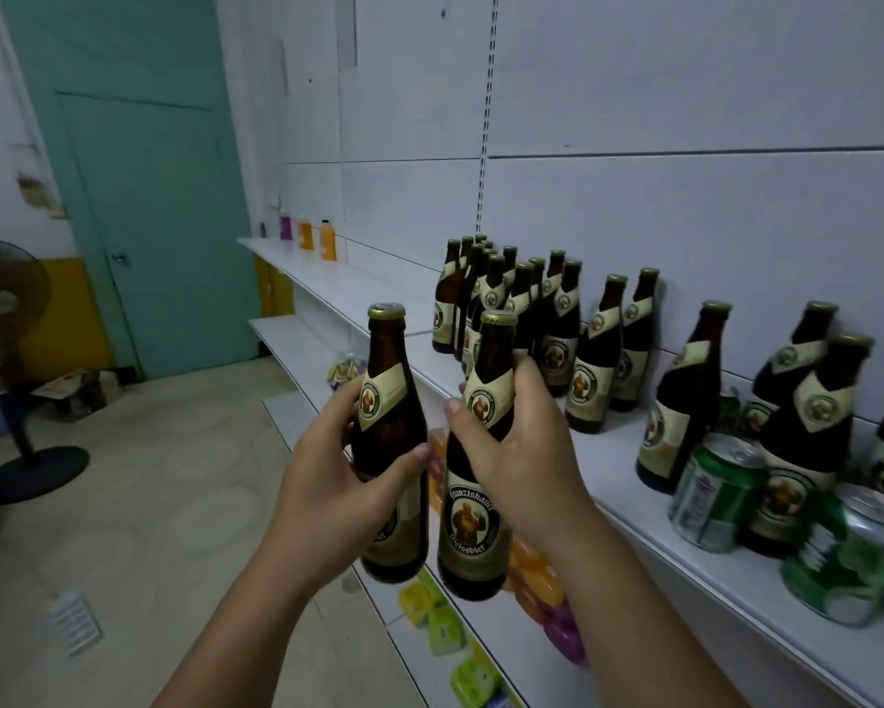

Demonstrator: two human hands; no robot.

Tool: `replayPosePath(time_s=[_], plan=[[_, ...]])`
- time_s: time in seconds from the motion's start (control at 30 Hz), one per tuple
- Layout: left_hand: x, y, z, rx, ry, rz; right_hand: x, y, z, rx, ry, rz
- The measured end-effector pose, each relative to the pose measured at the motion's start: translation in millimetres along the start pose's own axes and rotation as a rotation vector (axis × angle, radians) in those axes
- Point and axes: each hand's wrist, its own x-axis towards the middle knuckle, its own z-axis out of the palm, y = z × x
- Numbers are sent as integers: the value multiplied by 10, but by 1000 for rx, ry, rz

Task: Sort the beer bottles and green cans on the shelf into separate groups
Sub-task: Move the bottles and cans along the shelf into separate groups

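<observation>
Both forearms come in from the bottom centre of the frame. Left hand (337, 477) is wrapped around the body of one brown beer bottle (386, 426), thumb across the front. Right hand (521, 452) is clamped on the shoulder of a second beer bottle (475, 513), label facing the camera. Both bottles are upright, side by side at frame centre, held off the shelf in front of its edge.

White top shelf (634, 508) runs from centre left to lower right. A tight cluster of bottles (506, 304) stands at centre, and two bottles (595, 360) stand just right of it. At the right edge more bottles (685, 401) are mixed with two green cans (710, 493), the nearer can (853, 559) at lower right, blurred.

Small coloured bottles (317, 237) sit at the far end of the shelf. Coloured packs (445, 631) lie on the lower shelves. There's a teal door (138, 196) at upper left and a floor fan (5, 309) at the left edge.
</observation>
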Motion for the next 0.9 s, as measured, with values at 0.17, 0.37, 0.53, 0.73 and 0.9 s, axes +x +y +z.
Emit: replayPosePath(time_s=[0.17,0.37,0.53,0.73,0.9], plan=[[501,-587,-72,-22,35,-53,495,398,373,37,15,21],[1375,-1282,-39,-34,62,-67,1368,964,768,100,105,-13],[2253,-1740,-42,-6,66,-35,2176,1350,1042,88,183,-22],[3160,-2202,88,-28,-22,3,2903,1673,1248,26,295,-34],[3822,-2593,320,-149,-152,59,3251,2017,1451,-87,390,-5]])
